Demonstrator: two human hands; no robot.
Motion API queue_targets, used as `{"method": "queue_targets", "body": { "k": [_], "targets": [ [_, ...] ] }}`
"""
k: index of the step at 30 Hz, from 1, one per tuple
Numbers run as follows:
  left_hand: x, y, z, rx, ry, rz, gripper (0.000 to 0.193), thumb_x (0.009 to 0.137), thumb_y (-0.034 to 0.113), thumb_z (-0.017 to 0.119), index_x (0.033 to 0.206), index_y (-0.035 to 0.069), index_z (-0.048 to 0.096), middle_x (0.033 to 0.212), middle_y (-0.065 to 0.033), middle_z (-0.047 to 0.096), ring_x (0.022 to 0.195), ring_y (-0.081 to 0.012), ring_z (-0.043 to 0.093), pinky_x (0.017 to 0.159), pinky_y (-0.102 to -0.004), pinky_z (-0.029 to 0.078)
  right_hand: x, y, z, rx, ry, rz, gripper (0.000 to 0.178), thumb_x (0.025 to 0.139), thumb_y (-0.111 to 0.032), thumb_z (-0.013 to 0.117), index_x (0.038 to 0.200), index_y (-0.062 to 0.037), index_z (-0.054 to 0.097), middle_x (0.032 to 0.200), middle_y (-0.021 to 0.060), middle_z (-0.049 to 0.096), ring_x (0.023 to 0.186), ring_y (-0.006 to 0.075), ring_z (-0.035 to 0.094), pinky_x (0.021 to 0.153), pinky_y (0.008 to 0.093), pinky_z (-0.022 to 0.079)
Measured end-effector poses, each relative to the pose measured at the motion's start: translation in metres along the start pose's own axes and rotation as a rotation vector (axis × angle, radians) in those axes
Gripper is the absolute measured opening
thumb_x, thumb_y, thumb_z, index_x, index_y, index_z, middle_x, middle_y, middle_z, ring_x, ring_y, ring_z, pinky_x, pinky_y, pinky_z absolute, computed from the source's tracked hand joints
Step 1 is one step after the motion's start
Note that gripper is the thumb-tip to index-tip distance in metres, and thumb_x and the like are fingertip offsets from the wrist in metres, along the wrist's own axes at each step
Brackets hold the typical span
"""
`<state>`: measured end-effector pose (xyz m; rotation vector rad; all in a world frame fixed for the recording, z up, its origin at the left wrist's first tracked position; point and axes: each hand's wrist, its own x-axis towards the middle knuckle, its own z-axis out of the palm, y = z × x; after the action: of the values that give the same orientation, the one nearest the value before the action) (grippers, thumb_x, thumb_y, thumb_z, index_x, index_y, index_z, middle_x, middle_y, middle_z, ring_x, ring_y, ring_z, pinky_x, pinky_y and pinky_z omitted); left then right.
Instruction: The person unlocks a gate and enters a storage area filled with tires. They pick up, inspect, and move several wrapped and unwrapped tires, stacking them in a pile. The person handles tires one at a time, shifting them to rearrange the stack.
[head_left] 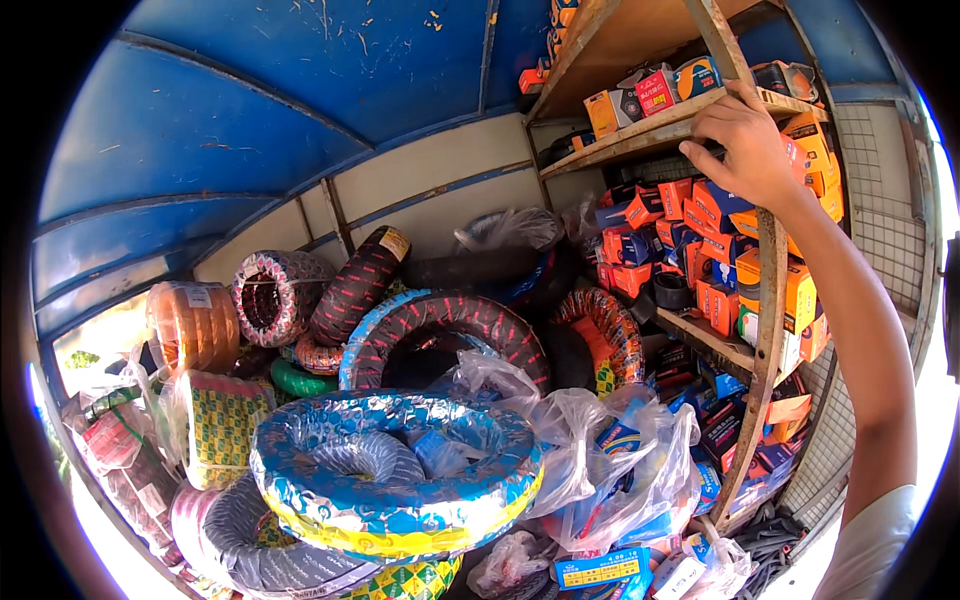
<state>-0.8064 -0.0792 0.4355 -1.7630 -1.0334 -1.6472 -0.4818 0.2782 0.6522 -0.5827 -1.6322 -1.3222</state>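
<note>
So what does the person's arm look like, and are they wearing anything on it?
Only one arm shows, the right one. The right hand is bare: no glove, ring or watch that I can see. The forearm is bare too, long and slim. Near the picture's lower corner a short white sleeve begins. The left hand is out of view.

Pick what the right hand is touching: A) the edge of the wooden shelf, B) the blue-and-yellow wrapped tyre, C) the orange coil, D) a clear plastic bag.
A: the right hand rests with its fingers over the front edge of the wooden shelf, above the stacked orange and blue boxes, well clear of the wrapped tyre.
</note>
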Motion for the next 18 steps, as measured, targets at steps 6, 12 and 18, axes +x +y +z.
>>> {"method": "queue_targets", "body": {
  "k": [6,12,18],
  "targets": [
    [0.006,0.014,-0.005,0.155,-0.102,-0.154,0.027,0.075,-0.008,0.064,0.084,0.008,0.044,0.072,-0.0104,0.056,0.071,-0.0263,0.055,0.080,-0.0413,0.044,-0.004,0.001,0.002,-0.021,-0.010,0.017,0.025,0.078,-0.025,0.066,0.064,-0.0049,0.059,0.070,0.0056,0.059,0.080,0.0240,0.058,0.103,0.0425,0.035],
    [-0.006,-0.003,-0.004,0.032,-0.009,-0.060,0.024,0.079,-0.002,0.063,0.086,0.010,0.044,0.074,-0.0095,0.056,0.071,-0.0260,0.055,0.078,-0.0438,0.044,-0.003,0.004,0.001,-0.033,0.014,-0.010,0.024,0.078,-0.023,0.066,0.066,-0.0043,0.060,0.068,0.0062,0.058,0.078,0.0247,0.058,0.102,0.0425,0.036],
    [-0.004,-0.008,0.000,-0.139,0.113,0.129,0.020,0.089,0.016,0.055,0.108,0.018,0.050,0.093,-0.0041,0.055,0.074,-0.0235,0.055,0.070,-0.0436,0.043,-0.001,0.002,0.002,-0.046,-0.002,-0.022,0.020,0.078,-0.020,0.066,0.069,-0.0035,0.060,0.068,0.0084,0.057,0.078,0.0265,0.058,0.102,0.0429,0.037]
  ]
}}
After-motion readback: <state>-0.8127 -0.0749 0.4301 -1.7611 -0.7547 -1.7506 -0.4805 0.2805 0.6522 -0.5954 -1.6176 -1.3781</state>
